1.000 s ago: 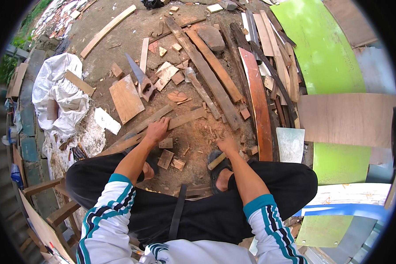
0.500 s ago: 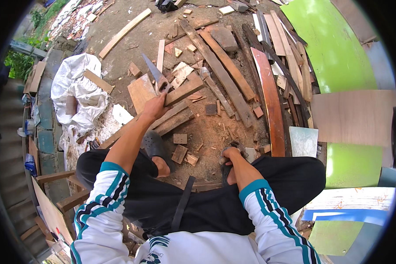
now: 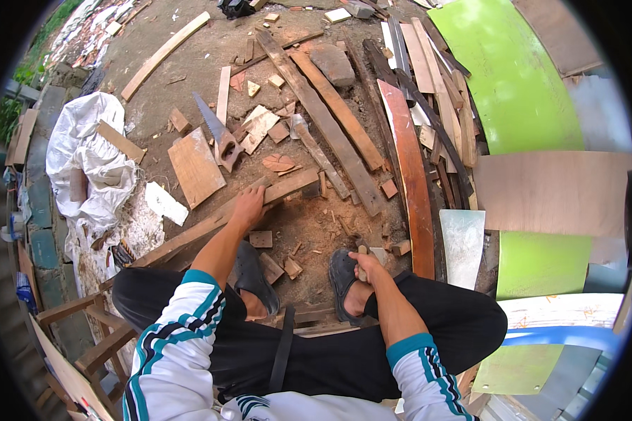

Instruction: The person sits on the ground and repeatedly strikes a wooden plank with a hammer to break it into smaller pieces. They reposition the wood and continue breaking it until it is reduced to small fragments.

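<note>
My left hand (image 3: 248, 206) is closed over a long wooden beam (image 3: 288, 185) that slants across in front of my left foot. Beyond it, a handsaw (image 3: 222, 139) with a brown wooden handle lies on the ground, beside a square piece of board (image 3: 196, 167). Down by my right shoe, my right hand (image 3: 366, 266) grips a short wooden handle (image 3: 362, 250); whatever the handle belongs to is mostly hidden. Small wood blocks (image 3: 261, 239) sit between my feet, on ground dusted with sawdust.
Long planks (image 3: 333, 126) and a reddish-brown board (image 3: 411, 175) lie ahead and to the right. Green sheets (image 3: 534, 77) and a plywood panel (image 3: 555, 191) cover the far right. At left are a white sack (image 3: 91, 158) and a wooden frame (image 3: 102, 344).
My left hand has let go of the handsaw, which now lies on the ground, and has come back onto the beam. The beam has shifted, and my right hand has turned around the handle.
</note>
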Available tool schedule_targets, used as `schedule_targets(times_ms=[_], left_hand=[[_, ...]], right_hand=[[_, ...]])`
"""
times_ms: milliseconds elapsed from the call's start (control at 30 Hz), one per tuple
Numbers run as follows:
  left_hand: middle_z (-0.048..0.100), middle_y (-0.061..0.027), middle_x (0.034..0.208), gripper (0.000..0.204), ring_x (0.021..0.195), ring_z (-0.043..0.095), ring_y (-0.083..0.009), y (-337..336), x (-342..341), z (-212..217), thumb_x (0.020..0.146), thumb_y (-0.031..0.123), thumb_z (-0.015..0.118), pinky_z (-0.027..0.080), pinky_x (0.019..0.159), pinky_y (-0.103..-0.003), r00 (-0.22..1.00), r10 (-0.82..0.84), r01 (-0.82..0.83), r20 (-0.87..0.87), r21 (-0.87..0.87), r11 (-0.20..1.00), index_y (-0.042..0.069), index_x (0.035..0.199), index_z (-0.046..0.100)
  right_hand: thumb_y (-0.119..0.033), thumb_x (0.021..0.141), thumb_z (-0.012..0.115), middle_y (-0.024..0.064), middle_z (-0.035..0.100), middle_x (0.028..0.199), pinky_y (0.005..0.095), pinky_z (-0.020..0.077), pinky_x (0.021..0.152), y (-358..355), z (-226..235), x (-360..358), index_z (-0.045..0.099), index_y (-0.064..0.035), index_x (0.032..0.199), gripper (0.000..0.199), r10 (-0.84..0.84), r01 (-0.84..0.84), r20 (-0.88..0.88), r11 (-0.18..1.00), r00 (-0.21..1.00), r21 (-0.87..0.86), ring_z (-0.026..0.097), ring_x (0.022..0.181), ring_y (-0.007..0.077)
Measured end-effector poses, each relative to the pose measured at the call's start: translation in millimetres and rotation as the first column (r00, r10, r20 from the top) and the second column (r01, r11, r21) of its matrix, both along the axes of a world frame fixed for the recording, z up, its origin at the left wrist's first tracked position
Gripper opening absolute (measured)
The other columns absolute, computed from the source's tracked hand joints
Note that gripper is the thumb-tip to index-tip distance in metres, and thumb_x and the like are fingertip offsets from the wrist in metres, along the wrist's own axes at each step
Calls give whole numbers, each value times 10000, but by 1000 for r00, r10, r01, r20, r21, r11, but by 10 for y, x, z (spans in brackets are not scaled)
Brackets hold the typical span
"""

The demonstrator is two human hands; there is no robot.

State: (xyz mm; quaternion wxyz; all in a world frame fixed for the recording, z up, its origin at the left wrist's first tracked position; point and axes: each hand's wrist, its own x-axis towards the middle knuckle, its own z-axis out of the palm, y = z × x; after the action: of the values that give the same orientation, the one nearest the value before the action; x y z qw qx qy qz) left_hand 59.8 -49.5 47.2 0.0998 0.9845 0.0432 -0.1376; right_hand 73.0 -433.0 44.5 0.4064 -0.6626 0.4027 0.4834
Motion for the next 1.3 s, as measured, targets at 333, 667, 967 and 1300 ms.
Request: schedule_targets(times_ms=[333,667,967,1300], left_hand=[[581,-135,1031,530,1027,550,-304,-9,-9,-366,816,460,713,384,965,-444,962,-83,105,259,-74,992,45,1121,588],[516,-133,1195,711,1189,479,-309,67,88,-415,788,528,731,268,1119,-507,889,-54,60,455,1,998,58,1285,535],[384,-134,1514,922,1380,374,-345,59,221,-403,827,621,650,332,1148,-451,989,148,-148,-13,-142,979,63,1494,344],[424,-147,1469,924,1317,443,-354,71,237,-376,812,545,698,389,1099,-432,993,114,-112,8,-116,987,41,1496,337]], right_hand=[[-213,942,607,20,510,676,303,417,407,349,604,381,528,-13,985,219,-2,-100,366,960,931,260,495,475,124],[-297,962,612,12,478,629,303,384,357,786,385,502,496,-52,852,293,-27,-33,331,984,943,175,468,423,116],[-408,943,643,16,472,566,316,405,360,792,375,370,560,-12,859,413,-37,-1,369,995,929,101,491,394,137],[-316,951,655,0,452,550,297,356,329,1156,393,883,534,-52,829,315,-291,160,584,950,758,266,440,372,118]])
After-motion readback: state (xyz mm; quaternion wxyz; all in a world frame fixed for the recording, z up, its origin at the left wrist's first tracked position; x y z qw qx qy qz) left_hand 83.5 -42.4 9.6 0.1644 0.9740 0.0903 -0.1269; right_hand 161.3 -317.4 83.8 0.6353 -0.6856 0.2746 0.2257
